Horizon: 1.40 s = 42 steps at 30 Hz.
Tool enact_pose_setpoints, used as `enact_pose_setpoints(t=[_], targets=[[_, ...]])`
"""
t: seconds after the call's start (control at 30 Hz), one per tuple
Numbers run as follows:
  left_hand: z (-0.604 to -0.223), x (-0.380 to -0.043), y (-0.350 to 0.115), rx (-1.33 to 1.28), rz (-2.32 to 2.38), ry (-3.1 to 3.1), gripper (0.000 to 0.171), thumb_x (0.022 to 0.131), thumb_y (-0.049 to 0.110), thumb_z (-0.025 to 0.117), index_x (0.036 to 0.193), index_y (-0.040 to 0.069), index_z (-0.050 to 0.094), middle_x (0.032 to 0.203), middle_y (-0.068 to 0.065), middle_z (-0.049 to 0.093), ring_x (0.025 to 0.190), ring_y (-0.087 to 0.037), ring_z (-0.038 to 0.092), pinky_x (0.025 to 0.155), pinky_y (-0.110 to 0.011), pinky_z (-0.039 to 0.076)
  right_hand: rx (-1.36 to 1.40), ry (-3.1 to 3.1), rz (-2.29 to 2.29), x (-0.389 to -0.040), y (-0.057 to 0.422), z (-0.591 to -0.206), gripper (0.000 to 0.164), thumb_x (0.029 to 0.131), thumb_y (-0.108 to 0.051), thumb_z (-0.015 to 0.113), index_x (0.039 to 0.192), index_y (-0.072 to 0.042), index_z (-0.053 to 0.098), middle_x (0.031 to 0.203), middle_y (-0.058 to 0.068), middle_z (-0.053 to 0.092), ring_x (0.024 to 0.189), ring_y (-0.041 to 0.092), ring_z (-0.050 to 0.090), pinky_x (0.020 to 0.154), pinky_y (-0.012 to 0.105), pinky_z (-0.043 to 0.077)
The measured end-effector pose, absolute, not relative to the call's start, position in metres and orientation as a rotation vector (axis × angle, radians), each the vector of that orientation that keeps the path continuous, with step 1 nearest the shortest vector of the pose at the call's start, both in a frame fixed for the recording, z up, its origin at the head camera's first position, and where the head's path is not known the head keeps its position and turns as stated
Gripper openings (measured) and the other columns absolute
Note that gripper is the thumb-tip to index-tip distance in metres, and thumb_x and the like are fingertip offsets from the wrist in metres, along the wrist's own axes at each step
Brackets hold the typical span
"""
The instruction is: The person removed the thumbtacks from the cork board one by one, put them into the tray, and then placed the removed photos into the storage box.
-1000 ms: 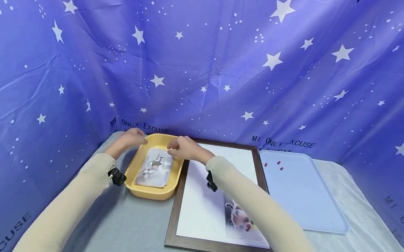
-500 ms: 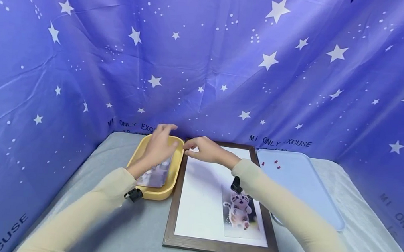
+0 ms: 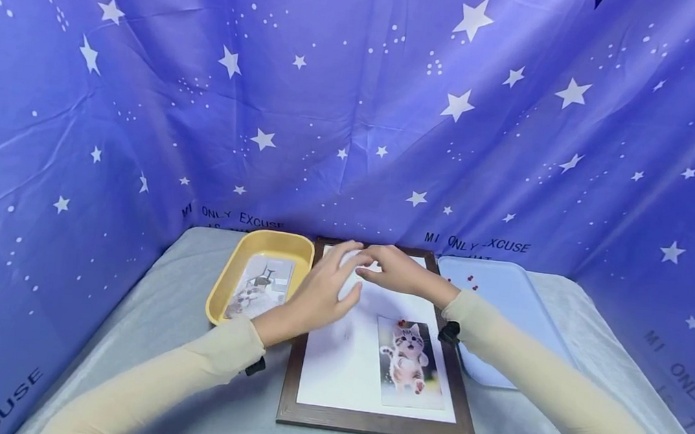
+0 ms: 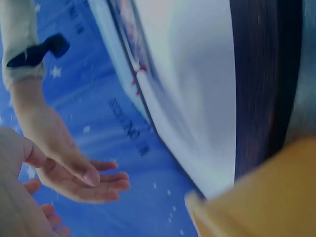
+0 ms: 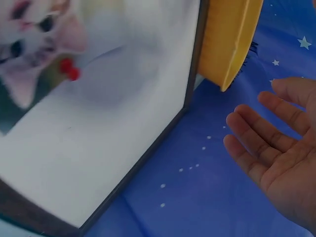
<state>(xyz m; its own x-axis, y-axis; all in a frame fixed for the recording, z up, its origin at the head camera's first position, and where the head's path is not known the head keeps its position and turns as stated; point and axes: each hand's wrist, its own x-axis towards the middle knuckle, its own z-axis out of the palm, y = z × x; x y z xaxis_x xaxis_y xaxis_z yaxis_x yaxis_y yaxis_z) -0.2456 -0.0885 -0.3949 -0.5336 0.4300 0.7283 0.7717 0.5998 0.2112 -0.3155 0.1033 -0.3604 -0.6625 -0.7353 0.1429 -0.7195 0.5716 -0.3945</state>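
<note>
My left hand (image 3: 316, 297) is over the left part of a white board (image 3: 333, 381) in a brown wooden frame. Its fingers are spread and loosely bent, with nothing in them. My right hand (image 3: 398, 271) hovers above the board's far part, fingertips overlapping the left hand's in the head view. In the right wrist view the right hand (image 5: 276, 148) shows a bare palm and relaxed fingers. A kitten photo (image 3: 409, 367) lies on the right half of the board, with a red push pin (image 5: 70, 69) at its top edge.
Left of the board stands a yellow tray (image 3: 216, 295) holding cat photos (image 3: 263, 292). To the right, a light blue tray (image 3: 500, 313) bears several red push pins (image 3: 472, 283). A grey cloth (image 3: 154, 296) covers the table; a starry purple curtain hangs behind.
Both hands have moved right, from the yellow tray to above the framed board. The right arm no longer covers the kitten photo, and the photos in the yellow tray show again.
</note>
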Motion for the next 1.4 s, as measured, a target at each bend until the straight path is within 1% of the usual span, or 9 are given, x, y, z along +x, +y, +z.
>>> enact_pose_setpoints(t=[0.13,0.33,0.47,0.63,0.73,0.9,1.2,1.3,1.4], targets=[[-0.404,-0.238,-0.074,-1.106,-0.573,-2.12,0.045,0.088,0.01,0.068,0.131,0.003,0.059,0.142,-0.022,0.051,0.133,-0.032,0.053,0.115,-0.04,0.046,-1.278,2.748,-0.676,-0.309,0.12,-0.365,0.026,0.098,-0.013,0.066,0.122,-0.004,0.072,0.118,0.01,0.075,0.11,0.027,0.071,0.099,0.044,0.057],[-0.421,-0.23,-0.059,-1.28,-0.43,-2.067,0.046,0.085,0.011,0.071,0.129,0.004,0.059,0.14,-0.021,0.053,0.131,-0.032,0.055,0.118,-0.038,0.042,-1.263,2.789,-0.66,-0.301,0.141,-0.371,0.024,0.1,-0.012,0.065,0.121,-0.003,0.072,0.112,0.01,0.075,0.101,0.022,0.071,0.089,0.043,0.06],[-0.43,-0.225,-0.052,-1.367,-0.336,-2.108,0.046,0.088,0.015,0.071,0.132,0.006,0.059,0.141,-0.02,0.055,0.132,-0.03,0.055,0.119,-0.037,0.042,-1.257,2.812,-0.665,-0.296,0.155,-0.376,0.024,0.1,-0.012,0.064,0.12,-0.002,0.072,0.105,0.008,0.076,0.094,0.019,0.07,0.084,0.04,0.061],[-0.436,-0.219,-0.045,-1.507,-0.235,-2.209,0.046,0.094,0.02,0.067,0.137,0.006,0.057,0.143,-0.014,0.056,0.134,-0.026,0.054,0.122,-0.036,0.038,-1.242,2.82,-0.682,-0.293,0.17,-0.385,0.023,0.099,-0.01,0.064,0.119,-0.001,0.072,0.101,0.007,0.076,0.089,0.017,0.069,0.078,0.042,0.061],[-0.44,-0.217,-0.041,-1.572,-0.123,-2.251,0.049,0.097,0.025,0.064,0.141,0.007,0.054,0.145,-0.013,0.056,0.138,-0.026,0.052,0.124,-0.037,0.035,-1.21,2.821,-0.68,-0.292,0.178,-0.39,0.023,0.098,-0.01,0.066,0.118,-0.001,0.072,0.099,0.006,0.076,0.087,0.015,0.068,0.076,0.038,0.061],[-0.445,-0.214,-0.034,-1.671,0.028,-2.281,0.052,0.102,0.034,0.059,0.146,0.009,0.051,0.149,-0.012,0.055,0.141,-0.028,0.049,0.123,-0.039,0.036,-1.175,2.784,-0.67,-0.292,0.188,-0.4,0.023,0.097,-0.009,0.067,0.118,-0.001,0.072,0.098,0.005,0.076,0.083,0.012,0.069,0.074,0.03,0.06],[-0.449,-0.211,-0.028,-1.746,0.197,-2.384,0.052,0.107,0.041,0.047,0.153,0.017,0.044,0.158,-0.006,0.047,0.147,-0.023,0.044,0.122,-0.04,0.038,-1.201,2.711,-0.612,-0.291,0.191,-0.416,0.021,0.095,-0.005,0.07,0.114,0.0,0.073,0.099,0.008,0.076,0.08,0.01,0.067,0.071,0.025,0.057],[-0.451,-0.211,-0.028,-1.756,0.22,-2.437,0.054,0.108,0.043,0.045,0.156,0.019,0.041,0.161,-0.005,0.043,0.149,-0.023,0.042,0.123,-0.04,0.036,-1.206,2.685,-0.609,-0.291,0.19,-0.419,0.018,0.093,-0.004,0.071,0.11,-0.001,0.074,0.092,0.004,0.075,0.077,0.007,0.064,0.067,0.02,0.053],[-0.452,-0.212,-0.028,-1.774,0.214,-2.486,0.055,0.108,0.043,0.044,0.158,0.02,0.038,0.163,-0.006,0.039,0.15,-0.024,0.039,0.124,-0.04,0.035,-1.212,2.659,-0.621,-0.291,0.189,-0.423,0.015,0.092,-0.003,0.073,0.106,-0.002,0.074,0.085,0.001,0.072,0.074,0.004,0.061,0.067,0.02,0.053]])
